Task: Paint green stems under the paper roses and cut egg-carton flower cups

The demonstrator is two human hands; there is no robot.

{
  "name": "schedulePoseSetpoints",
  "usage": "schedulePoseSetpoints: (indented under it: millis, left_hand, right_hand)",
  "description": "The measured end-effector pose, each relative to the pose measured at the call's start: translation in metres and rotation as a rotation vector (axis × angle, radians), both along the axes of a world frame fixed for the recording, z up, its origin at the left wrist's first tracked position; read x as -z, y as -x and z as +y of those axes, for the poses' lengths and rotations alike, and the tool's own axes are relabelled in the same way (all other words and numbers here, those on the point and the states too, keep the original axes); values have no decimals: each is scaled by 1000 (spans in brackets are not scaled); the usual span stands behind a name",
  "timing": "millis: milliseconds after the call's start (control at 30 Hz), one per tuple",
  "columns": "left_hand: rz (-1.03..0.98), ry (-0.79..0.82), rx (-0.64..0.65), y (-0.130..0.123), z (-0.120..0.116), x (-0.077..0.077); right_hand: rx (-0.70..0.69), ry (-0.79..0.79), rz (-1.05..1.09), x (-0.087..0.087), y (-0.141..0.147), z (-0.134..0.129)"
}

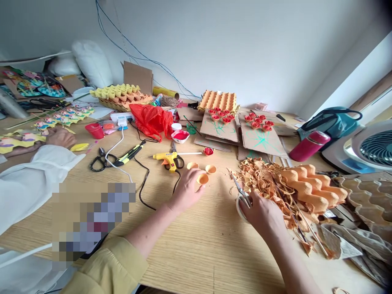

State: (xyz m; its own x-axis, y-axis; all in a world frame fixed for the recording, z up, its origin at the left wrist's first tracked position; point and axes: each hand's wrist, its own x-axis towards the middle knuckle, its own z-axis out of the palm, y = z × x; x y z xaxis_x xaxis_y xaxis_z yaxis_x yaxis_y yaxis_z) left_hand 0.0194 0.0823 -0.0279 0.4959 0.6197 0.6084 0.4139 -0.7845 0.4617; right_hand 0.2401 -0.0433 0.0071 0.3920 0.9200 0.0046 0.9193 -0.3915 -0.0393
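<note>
My left hand (189, 188) is closed on a small orange carton cup (202, 179) at the middle of the table. Two similar cups, one on the left (192, 165) and one on the right (210, 169), stand just beyond it. In my right hand (263, 210) are scissors (239, 187), their blades pointing away to the upper left. Under the scissors and fingers is a white round item (241, 208), partly hidden. Orange carton scraps (260, 179) lie heaped beside my right hand. A red paper flower (208, 151) rests behind the cups, near a yellow glue gun (170, 159).
Orange egg trays (312, 185) and a pink bottle (310, 145) are at the right. Red flowers stand on cardboard (265, 139) at the back. Another person's hand (61, 137) and white sleeve are at the left, near a cutter (130, 153) and black scissors (101, 161).
</note>
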Motion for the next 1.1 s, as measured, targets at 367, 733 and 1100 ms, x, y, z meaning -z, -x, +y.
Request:
schedulePoseSetpoints:
  millis: [367,733,1100]
  left_hand:
    - [98,87,26,-4,0,14]
    - [167,61,-29,-1,-1,10]
    - [212,42,-42,5,-4,5]
  right_hand:
    - [-108,-147,201,11,8,0]
    - [-152,-254,247,21,4,-2]
    - [-201,-385,332,21,3,-2]
